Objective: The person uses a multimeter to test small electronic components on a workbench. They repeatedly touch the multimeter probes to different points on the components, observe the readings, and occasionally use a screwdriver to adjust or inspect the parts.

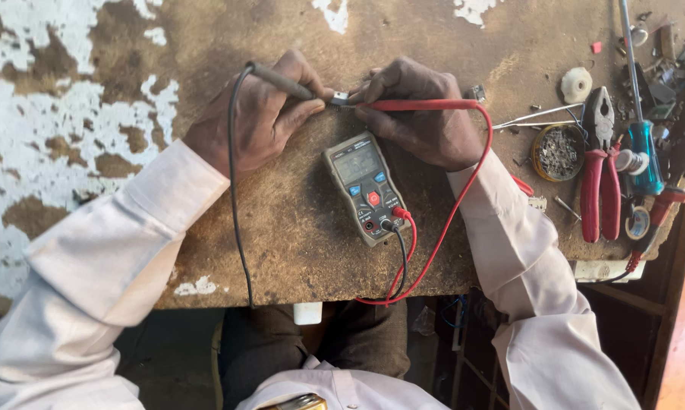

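Observation:
My left hand (255, 114) grips a black test probe (281, 80), its lead running down over the table edge. My right hand (422, 114) grips a red test probe (418, 105) with a red lead looping back to the meter. Both probe tips meet at a small metal part (340, 98) lying on the worn wooden table (206, 30) between the hands. A grey handheld multimeter (365, 186) lies just below the hands, both leads plugged into its lower end.
At the right lie red-handled pliers (602, 171), a blue-handled screwdriver (640, 129), tweezers (540, 118), a round tin of metal scraps (558, 153), a tape roll (638, 222) and small loose parts. The table's front edge runs below the meter.

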